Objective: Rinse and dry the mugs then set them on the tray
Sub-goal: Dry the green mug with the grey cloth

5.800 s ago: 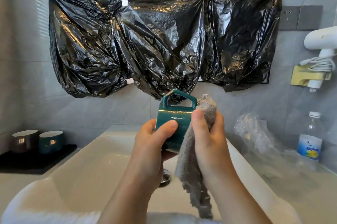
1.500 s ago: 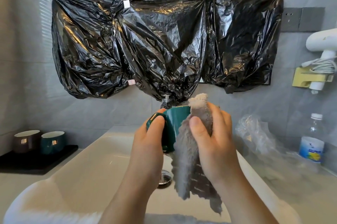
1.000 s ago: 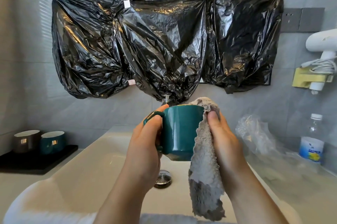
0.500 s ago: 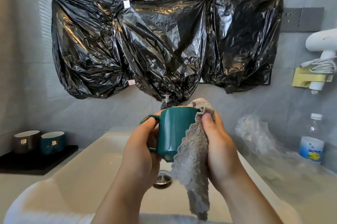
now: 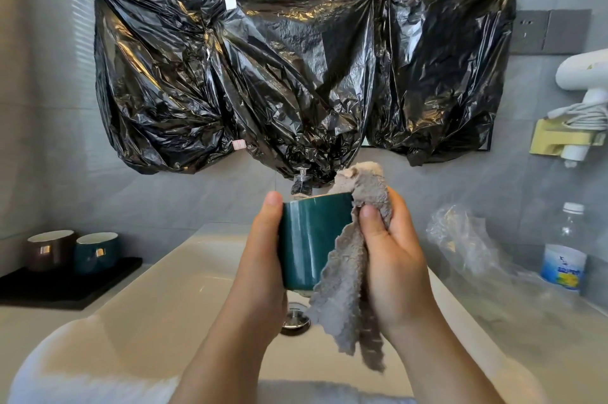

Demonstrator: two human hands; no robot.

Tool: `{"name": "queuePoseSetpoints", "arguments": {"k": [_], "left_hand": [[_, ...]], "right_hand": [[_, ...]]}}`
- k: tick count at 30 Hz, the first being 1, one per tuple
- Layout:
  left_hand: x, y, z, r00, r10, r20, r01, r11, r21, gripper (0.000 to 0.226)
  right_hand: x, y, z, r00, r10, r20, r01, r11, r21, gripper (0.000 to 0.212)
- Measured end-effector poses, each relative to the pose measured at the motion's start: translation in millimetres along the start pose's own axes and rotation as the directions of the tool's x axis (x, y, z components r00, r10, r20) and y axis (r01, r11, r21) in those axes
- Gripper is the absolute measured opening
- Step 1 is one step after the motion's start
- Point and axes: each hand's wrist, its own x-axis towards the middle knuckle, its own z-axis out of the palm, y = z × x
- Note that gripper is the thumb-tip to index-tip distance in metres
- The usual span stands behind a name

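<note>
A dark green mug (image 5: 311,239) is held upright above the white sink (image 5: 171,291). My left hand (image 5: 260,259) grips its left side, thumb up at the rim; the handle is hidden. My right hand (image 5: 391,255) pinches a grey cloth (image 5: 348,291) against the mug's right side and rim, and the cloth's loose end hangs down over the basin. On the black tray (image 5: 65,285) at the left stand a brown mug (image 5: 49,250) and a second green mug (image 5: 97,252), side by side.
The sink drain (image 5: 294,319) lies below the mug. Black plastic sheeting (image 5: 296,58) covers the wall above the tap. On the counter at right are a crumpled clear bag (image 5: 460,239) and a water bottle (image 5: 564,255); a white hair dryer (image 5: 585,81) hangs on the wall.
The mug has turned in my left hand so its handle went from upper left to out of sight. My right hand has worked the cloth up over the rim.
</note>
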Motion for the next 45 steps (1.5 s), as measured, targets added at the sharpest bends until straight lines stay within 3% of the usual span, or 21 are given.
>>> {"name": "queuePoseSetpoints", "arguments": {"k": [3,6,8,12,14,19,22,26,28,31,33,35,37,39,42,45], "left_hand": [[1,-4,-1,0.998,-0.042,0.047,0.046,0.995,-0.086,0.065],[12,-12,0,0.990,-0.080,-0.118,0.082,0.996,0.014,0.075],[14,-13,0,0.979,-0.072,-0.190,0.086,0.994,0.067,0.070],[8,-15,3,0.999,0.034,-0.042,-0.027,0.990,0.140,0.077],[7,-15,0,0.996,0.086,0.025,-0.089,0.983,0.160,0.076],[7,-16,-8,0.981,0.051,0.186,-0.067,0.995,0.080,0.070],[5,-17,-3,0.987,0.075,0.142,-0.080,0.996,0.030,0.073],[10,-16,-5,0.992,0.123,-0.007,-0.124,0.992,-0.038,0.074],[10,-15,-9,0.990,0.131,-0.052,-0.133,0.990,-0.048,0.069],[9,-13,-12,0.994,0.102,0.050,-0.099,0.993,-0.060,0.077],[6,-14,-12,0.987,0.054,0.154,-0.041,0.995,-0.088,0.089],[6,-14,-9,0.987,0.085,0.134,-0.078,0.995,-0.057,0.078],[7,-14,-7,0.986,0.158,0.052,-0.161,0.984,0.070,0.059],[9,-14,-5,0.984,0.178,-0.003,-0.175,0.971,0.161,0.043],[10,-16,-5,0.993,0.120,-0.002,-0.117,0.975,0.187,0.057],[9,-17,-8,0.986,0.156,0.060,-0.162,0.981,0.108,0.065]], "right_hand": [[1,0,1,0.996,0.086,0.034,-0.089,0.990,0.106,0.018],[1,5,0,0.997,0.065,-0.029,-0.065,0.998,0.004,0.015],[2,6,-2,0.998,0.052,-0.045,-0.054,0.997,-0.046,0.017],[0,10,2,0.999,0.022,-0.045,-0.031,0.979,-0.201,0.016],[-1,12,5,1.000,0.011,-0.023,-0.017,0.971,-0.240,0.033],[5,6,-4,0.986,0.163,-0.026,-0.162,0.986,0.034,0.030],[6,6,-5,0.978,0.207,0.005,-0.207,0.975,0.084,0.034],[-2,14,9,0.996,0.062,0.067,-0.042,0.963,-0.266,0.055],[-4,18,15,0.998,0.012,0.069,0.010,0.947,-0.320,0.053],[-2,19,10,0.993,0.084,0.080,-0.081,0.996,-0.043,0.052],[2,18,6,0.962,0.220,0.160,-0.251,0.945,0.210,0.075],[4,17,1,0.934,0.297,0.198,-0.343,0.901,0.267,0.095],[5,13,-2,0.958,0.264,0.109,-0.280,0.944,0.176,0.078],[3,16,-1,0.985,0.169,0.025,-0.168,0.985,-0.024,0.052],[-1,18,4,0.999,-0.026,-0.024,0.019,0.962,-0.273,0.046],[-1,17,7,0.998,-0.063,0.020,0.066,0.971,-0.232,0.051]]}}
